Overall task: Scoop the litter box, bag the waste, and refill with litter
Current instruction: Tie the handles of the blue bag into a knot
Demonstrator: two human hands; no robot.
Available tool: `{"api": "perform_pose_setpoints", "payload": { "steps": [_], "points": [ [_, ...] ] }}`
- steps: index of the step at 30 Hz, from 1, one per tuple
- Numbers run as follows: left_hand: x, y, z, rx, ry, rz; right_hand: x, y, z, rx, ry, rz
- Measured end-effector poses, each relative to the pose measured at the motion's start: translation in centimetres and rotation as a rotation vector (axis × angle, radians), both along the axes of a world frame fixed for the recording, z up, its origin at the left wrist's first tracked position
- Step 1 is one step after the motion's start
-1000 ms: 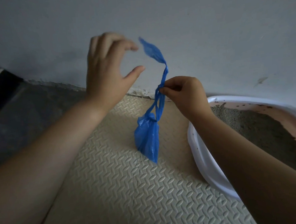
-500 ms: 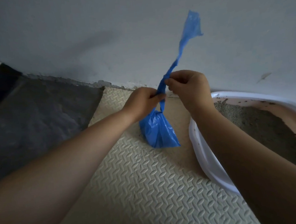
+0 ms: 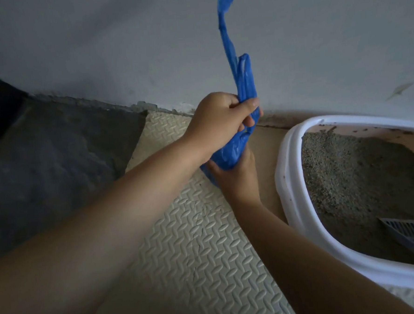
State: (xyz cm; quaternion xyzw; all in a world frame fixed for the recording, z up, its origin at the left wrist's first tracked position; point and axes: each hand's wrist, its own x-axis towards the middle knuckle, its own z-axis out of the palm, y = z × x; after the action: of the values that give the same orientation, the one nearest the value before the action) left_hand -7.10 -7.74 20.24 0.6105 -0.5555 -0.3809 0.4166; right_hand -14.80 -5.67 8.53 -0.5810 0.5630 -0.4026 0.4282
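Note:
A small blue plastic waste bag (image 3: 232,150) hangs just above the cream mat (image 3: 201,242). My left hand (image 3: 223,119) is clenched around the bag's twisted neck, and two long blue tails rise from the fist toward the top edge. My right hand (image 3: 236,177) cups the full bottom of the bag from underneath. To the right stands the white-rimmed litter box (image 3: 289,176), with grey litter (image 3: 359,171) heaped in it. A grey slotted scoop (image 3: 409,234) lies in the litter at the right edge.
A grey wall (image 3: 97,42) runs close behind the bag and the box. A dark floor patch (image 3: 44,162) lies left of the mat. The mat stretches toward me between my forearms.
My left hand went from open in the air to a fist on the bag's neck. My right hand dropped from the neck to under the bag. The tails swung up.

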Motion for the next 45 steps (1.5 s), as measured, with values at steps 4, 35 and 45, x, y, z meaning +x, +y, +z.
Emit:
{"api": "perform_pose_setpoints", "payload": {
  "steps": [4, 35, 45],
  "points": [
    [-0.6, 1.0, 1.3, -0.024, 0.238, 0.211, -1.3, -1.7, 1.7, -0.093, 0.056, -0.105],
    [27.1, 15.8, 67.7, 0.092, 0.984, 0.915, 16.1, 1.9, 81.4, -0.366, 0.443, 0.631],
    [30.7, 27.5, 77.5, -0.108, 1.19, 1.163, 24.6, 7.4, 89.3, -0.534, 0.459, 0.984]
  ]
}}
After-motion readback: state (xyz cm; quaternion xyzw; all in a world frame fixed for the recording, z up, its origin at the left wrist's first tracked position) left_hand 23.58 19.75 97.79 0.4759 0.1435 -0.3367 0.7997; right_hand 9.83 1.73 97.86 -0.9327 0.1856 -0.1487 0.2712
